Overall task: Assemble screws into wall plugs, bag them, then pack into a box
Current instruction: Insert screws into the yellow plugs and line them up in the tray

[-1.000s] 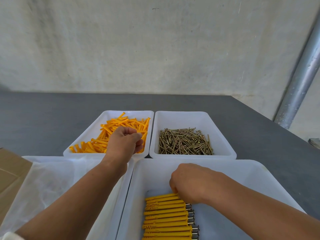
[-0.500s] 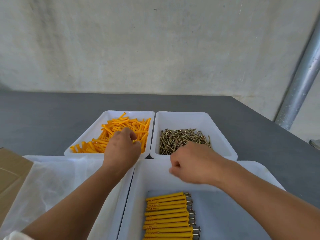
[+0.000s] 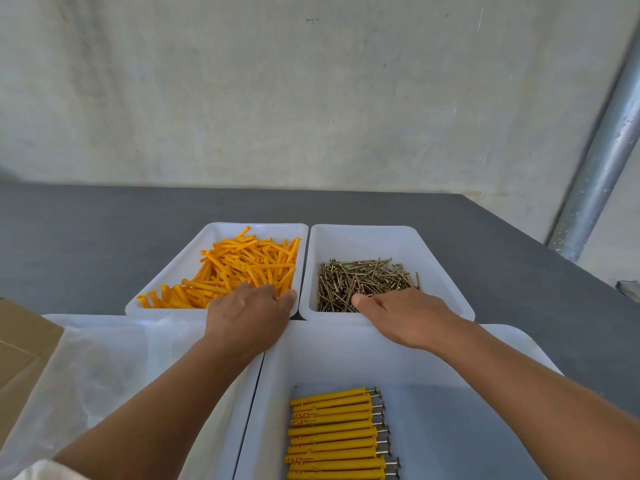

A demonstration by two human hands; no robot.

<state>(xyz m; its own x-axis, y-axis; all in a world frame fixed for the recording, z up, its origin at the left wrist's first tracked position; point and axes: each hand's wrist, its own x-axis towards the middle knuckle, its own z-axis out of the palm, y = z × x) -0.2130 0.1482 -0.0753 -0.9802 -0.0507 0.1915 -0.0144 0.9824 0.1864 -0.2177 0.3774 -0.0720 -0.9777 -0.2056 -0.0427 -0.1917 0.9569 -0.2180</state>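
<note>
Loose orange wall plugs [image 3: 242, 265] fill the back left white tray [image 3: 169, 271]. My left hand [image 3: 249, 313] reaches into its near end, fingers down among the plugs and hidden. Brass screws [image 3: 360, 278] lie heaped in the back right white tray [image 3: 443, 275]. My right hand [image 3: 405, 313] lies over their near edge, thumb stretched out to the left, its fingers resting on the screws. In the near white tray [image 3: 346, 355] a neat row of yellow plugs with screws in them [image 3: 336, 431] lies side by side, screw heads to the right.
A near left tray holds clear plastic bags [image 3: 104, 368]. A brown cardboard box [image 3: 20, 344] shows at the left edge. The trays stand on a dark grey table [image 3: 104, 230] against a pale wall. A metal pole [image 3: 595, 168] rises at the right.
My right hand left the row of assembled plugs, moved forward and opened over the screws. My left hand sank lower into the plug tray.
</note>
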